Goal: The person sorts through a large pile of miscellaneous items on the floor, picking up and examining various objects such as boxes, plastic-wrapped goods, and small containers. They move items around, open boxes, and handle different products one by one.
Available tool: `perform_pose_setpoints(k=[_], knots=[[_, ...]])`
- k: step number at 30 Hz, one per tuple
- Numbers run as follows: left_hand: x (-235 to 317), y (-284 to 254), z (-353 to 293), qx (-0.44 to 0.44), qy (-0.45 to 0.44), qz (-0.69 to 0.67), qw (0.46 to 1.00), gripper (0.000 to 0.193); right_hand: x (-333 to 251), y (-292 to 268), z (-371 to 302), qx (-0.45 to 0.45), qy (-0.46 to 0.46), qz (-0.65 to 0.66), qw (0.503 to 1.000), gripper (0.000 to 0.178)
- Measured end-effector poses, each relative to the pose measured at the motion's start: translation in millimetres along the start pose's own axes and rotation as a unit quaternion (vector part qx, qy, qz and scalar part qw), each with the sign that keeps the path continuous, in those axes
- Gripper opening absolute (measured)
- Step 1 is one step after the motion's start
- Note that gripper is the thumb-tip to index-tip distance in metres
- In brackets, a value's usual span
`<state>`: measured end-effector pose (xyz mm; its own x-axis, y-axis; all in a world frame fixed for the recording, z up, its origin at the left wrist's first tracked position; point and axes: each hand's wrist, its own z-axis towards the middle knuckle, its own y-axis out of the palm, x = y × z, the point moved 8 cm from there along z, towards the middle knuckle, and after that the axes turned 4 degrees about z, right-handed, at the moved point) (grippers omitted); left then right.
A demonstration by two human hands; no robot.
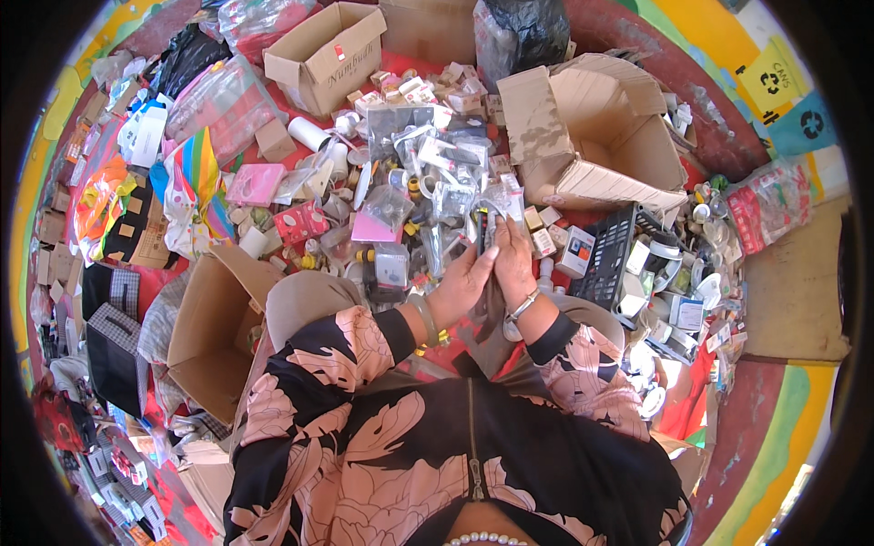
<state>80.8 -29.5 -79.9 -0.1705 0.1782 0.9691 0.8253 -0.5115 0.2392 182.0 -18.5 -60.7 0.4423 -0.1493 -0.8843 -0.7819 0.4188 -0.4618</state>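
My left hand (pixel 462 286) and my right hand (pixel 515 267) meet in front of my lap, the left thumb against the right hand. Their fingers close around something small and dark that they mostly hide; I cannot make out what it is. Just beyond the fingertips lies clear plastic packaging (pixel 452 200) on a heap of small goods. To the left of my hands are a pink square packet (pixel 375 227) and a clear pack with a grey-white thing inside (pixel 391 267). Small cardboard boxes (pixel 543 242) sit to the right of my right hand.
An open carton (pixel 330 56) stands at the far left, a larger one (pixel 583 173) at the far right. Near my left knee is another open carton (pixel 208 318). A black plastic crate (pixel 604 259) holds small items on the right. Bags and loose goods surround me.
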Motion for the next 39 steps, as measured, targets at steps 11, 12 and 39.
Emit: perform_pose_setpoints(k=[11,12,39], knots=[[11.3,30.8,-28.3,-0.135,0.071,0.216,0.965,0.038,68.9,-4.8,-16.1,-0.074,0.325,0.552,0.764,0.03],[15.1,37.3,-29.2,-0.15,0.072,0.206,0.964,0.038,83.6,-12.9,-9.5,-0.028,0.347,0.516,0.783,0.029],[-195.7,-158.9,37.0,0.212,-0.17,0.467,0.841,0.065,30.9,-123.2,58.8,0.011,0.205,0.548,0.811,0.025]])
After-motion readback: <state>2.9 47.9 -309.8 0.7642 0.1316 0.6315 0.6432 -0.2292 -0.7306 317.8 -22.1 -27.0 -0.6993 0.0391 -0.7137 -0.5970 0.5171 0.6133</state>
